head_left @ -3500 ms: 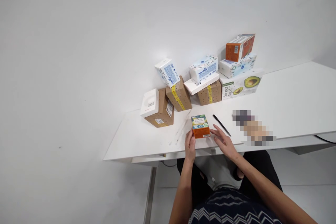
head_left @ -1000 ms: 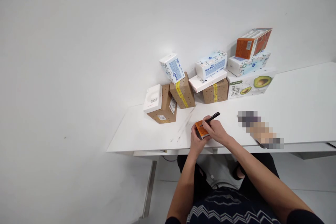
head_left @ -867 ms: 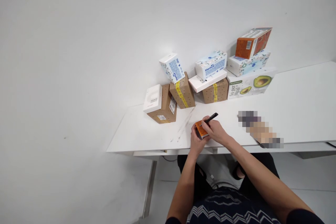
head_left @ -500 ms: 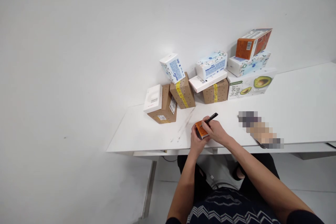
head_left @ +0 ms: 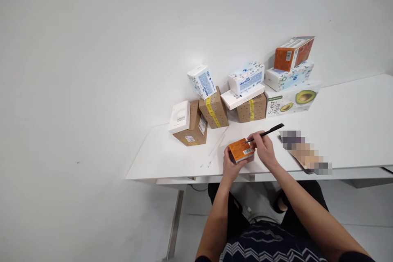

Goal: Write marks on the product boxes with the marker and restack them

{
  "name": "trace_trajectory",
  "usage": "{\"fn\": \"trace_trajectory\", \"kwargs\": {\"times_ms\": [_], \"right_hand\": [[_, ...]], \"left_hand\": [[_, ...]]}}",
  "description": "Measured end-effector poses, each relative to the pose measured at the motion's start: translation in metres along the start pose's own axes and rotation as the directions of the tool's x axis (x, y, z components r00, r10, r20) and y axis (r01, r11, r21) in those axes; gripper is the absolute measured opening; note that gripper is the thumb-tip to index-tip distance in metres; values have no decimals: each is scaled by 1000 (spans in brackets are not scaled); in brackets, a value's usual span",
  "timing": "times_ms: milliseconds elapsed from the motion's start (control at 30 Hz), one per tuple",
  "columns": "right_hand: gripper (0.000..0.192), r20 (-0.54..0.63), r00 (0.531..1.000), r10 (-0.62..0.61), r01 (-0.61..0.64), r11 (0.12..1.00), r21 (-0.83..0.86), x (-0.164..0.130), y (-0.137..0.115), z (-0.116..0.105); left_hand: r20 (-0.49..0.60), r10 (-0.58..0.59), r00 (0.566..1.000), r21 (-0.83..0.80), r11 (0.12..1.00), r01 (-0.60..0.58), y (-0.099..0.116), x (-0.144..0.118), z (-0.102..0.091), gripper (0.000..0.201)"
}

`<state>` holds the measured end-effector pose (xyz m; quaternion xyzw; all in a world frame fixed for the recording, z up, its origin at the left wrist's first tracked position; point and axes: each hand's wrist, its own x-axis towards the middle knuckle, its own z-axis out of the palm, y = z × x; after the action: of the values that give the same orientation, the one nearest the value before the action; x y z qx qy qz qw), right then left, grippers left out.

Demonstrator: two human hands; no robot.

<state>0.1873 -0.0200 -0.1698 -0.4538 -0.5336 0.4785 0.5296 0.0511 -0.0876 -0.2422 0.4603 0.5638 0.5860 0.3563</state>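
Note:
A small orange box (head_left: 240, 149) with a white barcode label stands near the table's front edge. My left hand (head_left: 231, 168) is wrapped around its left and front sides, keeping it tilted toward me. In my right hand (head_left: 263, 147) is a black pen (head_left: 272, 129), pinched between thumb and fingers. The pen's tip is over the orange top, close to the barcode; whether it touches the surface I cannot tell. My right fingertips are beside the box's right edge.
Along the wall on the white table (head_left: 172, 159) stand brown cartons (head_left: 214, 110), tissue packs (head_left: 247, 78), a white power bank box (head_left: 179, 116), an avocado-printed box (head_left: 291, 100) and a larger orange box (head_left: 290, 55). A blurred-out object (head_left: 302, 151) lies to the right.
My right hand and the pen have moved right, uncovering more of the orange box's top and its barcode. The pen now lies flatter. My left hand keeps its hold.

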Motion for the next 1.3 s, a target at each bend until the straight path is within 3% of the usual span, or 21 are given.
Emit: {"fn": "trace_trajectory", "kwargs": {"times_ms": [33,100,200,367,500,667,833,933,1033,1133,1300], "right_hand": [[29,-29,999,12,-14,998,-62,3,3,-7],[32,-19,999,46,-50,940,-338,10,11,-23],[27,84,987,137,-44,732,-680,16,26,-43],[16,160,949,273,-12,537,-843,8,44,-46],[21,178,932,315,24,439,-898,1,46,-36],[29,194,940,280,69,402,-913,-3,44,-38],[40,99,984,149,48,313,-949,-9,38,-69],[51,-73,997,8,-73,179,-981,-11,40,-96],[62,-185,983,-16,-182,120,-976,-13,50,-118],[59,-139,990,-10,-137,110,-984,-15,59,-128],[55,-112,994,19,-114,134,-984,-18,56,-124]], "left_hand": [[-3,4,1000,2,1000,-4,0,0,0,84],[1,6,1000,5,1000,-6,2,0,1,84],[13,-3,1000,1,1000,3,5,0,2,82],[25,11,1000,-10,1000,-11,4,0,2,80],[23,0,1000,-14,1000,0,0,1,2,82],[31,3,1000,-7,1000,-2,0,1,1,82],[41,6,999,0,1000,-6,6,0,2,82],[36,-16,999,-5,1000,16,11,-1,2,82],[32,-25,999,-4,1000,25,15,-1,3,81],[25,-27,999,-18,999,28,17,-2,4,82],[25,-33,999,-79,996,35,17,-2,5,86]]}}
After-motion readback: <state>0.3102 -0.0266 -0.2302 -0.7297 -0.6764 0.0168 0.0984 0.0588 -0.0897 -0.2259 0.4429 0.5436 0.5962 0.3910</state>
